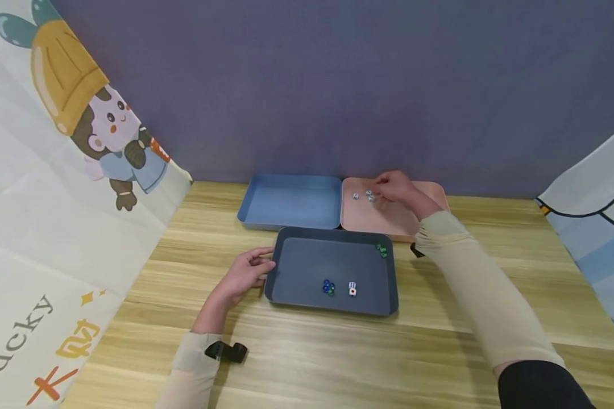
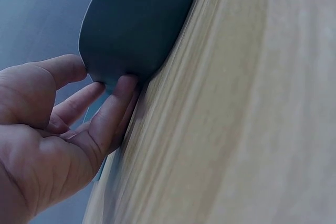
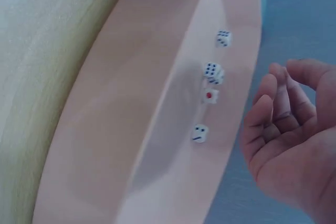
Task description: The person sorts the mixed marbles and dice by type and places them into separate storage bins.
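Over the pink tray hovers my right hand, fingers loosely bent and the thumb tip close to the index fingertip. No object shows between those fingertips in the right wrist view. Several white dice lie in the pink tray beside this hand. My left hand touches the left side of the dark grey tray. Its thumb and fingers rest against the outer wall in the left wrist view. Inside the dark tray are two white dice, blue beads with some green, and green beads in the far right corner.
A blue tray stands behind the dark tray, left of the pink one. All three sit on a wood-grain table. A grey-blue wall rises behind, and printed cloths hang at both sides.
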### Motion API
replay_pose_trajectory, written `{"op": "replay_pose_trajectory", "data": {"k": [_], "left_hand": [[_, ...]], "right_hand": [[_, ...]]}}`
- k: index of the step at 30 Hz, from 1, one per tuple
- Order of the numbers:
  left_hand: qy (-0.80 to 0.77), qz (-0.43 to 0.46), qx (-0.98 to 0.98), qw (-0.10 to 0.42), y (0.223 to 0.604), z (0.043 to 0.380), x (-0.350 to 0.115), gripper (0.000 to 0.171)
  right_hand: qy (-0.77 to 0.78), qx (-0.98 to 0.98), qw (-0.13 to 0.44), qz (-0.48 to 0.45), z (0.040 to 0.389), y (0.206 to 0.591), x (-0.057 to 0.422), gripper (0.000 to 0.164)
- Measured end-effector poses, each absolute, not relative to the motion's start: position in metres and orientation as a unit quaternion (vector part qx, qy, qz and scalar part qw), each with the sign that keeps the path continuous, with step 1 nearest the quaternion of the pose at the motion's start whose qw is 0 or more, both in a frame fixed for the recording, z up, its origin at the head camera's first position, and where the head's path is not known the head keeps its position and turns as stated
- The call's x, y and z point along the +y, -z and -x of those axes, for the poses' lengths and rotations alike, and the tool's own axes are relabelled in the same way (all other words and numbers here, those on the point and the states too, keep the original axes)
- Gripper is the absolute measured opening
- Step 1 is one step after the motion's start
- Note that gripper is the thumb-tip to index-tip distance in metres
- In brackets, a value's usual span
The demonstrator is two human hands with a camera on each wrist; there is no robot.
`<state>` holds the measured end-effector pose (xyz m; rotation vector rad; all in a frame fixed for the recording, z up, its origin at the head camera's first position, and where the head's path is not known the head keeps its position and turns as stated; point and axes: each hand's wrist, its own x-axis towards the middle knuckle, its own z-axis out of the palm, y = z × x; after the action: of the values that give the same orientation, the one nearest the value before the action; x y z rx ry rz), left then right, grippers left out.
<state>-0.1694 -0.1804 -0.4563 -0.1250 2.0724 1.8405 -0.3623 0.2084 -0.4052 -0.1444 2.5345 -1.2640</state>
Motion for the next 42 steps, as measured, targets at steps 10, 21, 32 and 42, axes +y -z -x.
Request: {"op": "replay_pose_trajectory", "data": {"k": [10, 21, 32, 42], "left_hand": [[-0.647, 0.039, 0.738, 0.186, 0.456, 0.170, -0.182, 0.045], [-0.641, 0.032, 0.742, 0.191, 0.454, 0.168, -0.183, 0.047], [-0.645, 0.020, 0.740, 0.190, 0.454, 0.168, -0.183, 0.048], [-0.647, 0.025, 0.739, 0.184, 0.457, 0.168, -0.183, 0.047]], "right_hand": [[0.438, 0.880, 0.154, 0.099, 0.327, 0.387, 0.203, 0.033], [0.371, 0.890, 0.139, 0.227, 0.278, 0.369, 0.184, 0.014], [0.201, 0.888, 0.197, 0.364, 0.229, 0.356, 0.149, 0.011], [0.124, 0.859, 0.215, 0.448, 0.204, 0.353, 0.134, 0.012]]}}
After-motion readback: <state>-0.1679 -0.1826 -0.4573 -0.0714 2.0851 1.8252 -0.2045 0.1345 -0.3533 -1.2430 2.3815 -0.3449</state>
